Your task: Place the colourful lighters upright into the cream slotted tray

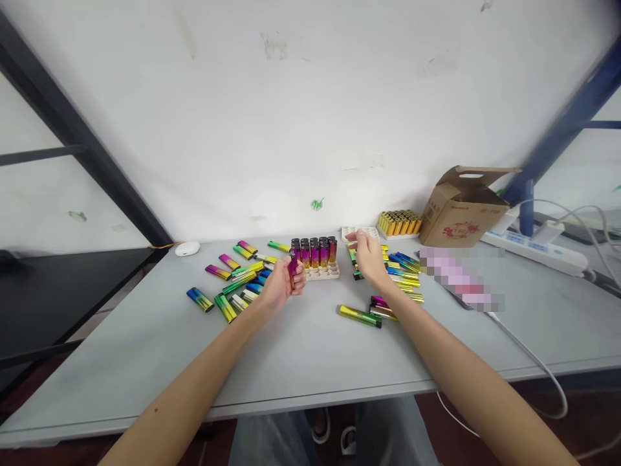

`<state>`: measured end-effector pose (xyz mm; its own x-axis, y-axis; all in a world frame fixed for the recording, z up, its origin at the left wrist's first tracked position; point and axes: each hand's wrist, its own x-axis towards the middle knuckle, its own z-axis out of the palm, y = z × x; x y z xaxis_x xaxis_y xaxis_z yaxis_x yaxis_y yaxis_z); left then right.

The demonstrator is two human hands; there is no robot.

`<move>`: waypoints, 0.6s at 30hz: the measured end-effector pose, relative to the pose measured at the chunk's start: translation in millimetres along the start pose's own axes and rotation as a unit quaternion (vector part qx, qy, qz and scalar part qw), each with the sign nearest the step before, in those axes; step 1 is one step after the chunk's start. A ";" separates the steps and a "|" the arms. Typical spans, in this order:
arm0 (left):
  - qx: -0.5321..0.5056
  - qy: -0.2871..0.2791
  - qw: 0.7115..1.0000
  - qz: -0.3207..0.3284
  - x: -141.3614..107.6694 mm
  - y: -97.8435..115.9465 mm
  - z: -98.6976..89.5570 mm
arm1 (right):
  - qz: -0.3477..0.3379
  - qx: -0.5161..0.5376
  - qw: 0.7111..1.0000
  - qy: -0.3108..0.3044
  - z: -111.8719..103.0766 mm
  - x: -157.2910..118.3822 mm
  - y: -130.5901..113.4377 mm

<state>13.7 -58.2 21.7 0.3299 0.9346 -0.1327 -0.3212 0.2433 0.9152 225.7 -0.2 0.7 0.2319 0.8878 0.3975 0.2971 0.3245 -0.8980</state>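
My left hand [284, 283] is closed around a purple-and-gold lighter [292, 270], held upright just left of a white tray [323, 273]. In that tray stand rows of purple-and-gold lighters [314, 252] with black tops; its front holes show bare. My right hand [366, 254] is over a pile of shiny lighters [402, 277] on the right, fingers stretched to the left and apart, with nothing visible in them. The hand and forearm hide part of this pile. Left of my left hand lie several metallic two-tone lighter-shaped pieces [242, 279] in green, blue, purple and yellow.
A second white tray [359, 231] lies against the wall. Beside it a tray holds yellow lighters [400, 223], next to an open cardboard box [463, 210]. A blurred-out phone [456, 278] with a cable, a power strip [538, 249] and a white case [187, 248] are on the table.
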 end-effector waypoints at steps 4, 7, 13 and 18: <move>0.046 0.005 0.999 0.004 1.5 -4.9 0.9 | -0.005 -0.006 1.000 -0.004 -0.3 0.0 -1.3; 0.040 -0.010 0.999 0.007 3.1 -6.2 -2.8 | -0.009 -0.005 1.000 -0.008 -1.3 1.3 -0.1; 0.000 -0.042 0.999 0.016 2.9 -3.2 -8.5 | -0.023 -0.021 0.999 -0.024 -0.8 2.4 4.5; -0.038 -0.065 0.997 0.007 1.5 -2.0 -8.7 | -0.029 -0.017 0.999 -0.035 -4.0 3.9 0.4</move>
<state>7.1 -55.1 16.3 0.4349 0.8981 -0.0652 -0.3922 0.2541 0.8841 230.4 2.0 2.6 0.1476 0.8888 0.4339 0.3404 0.3663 -0.8660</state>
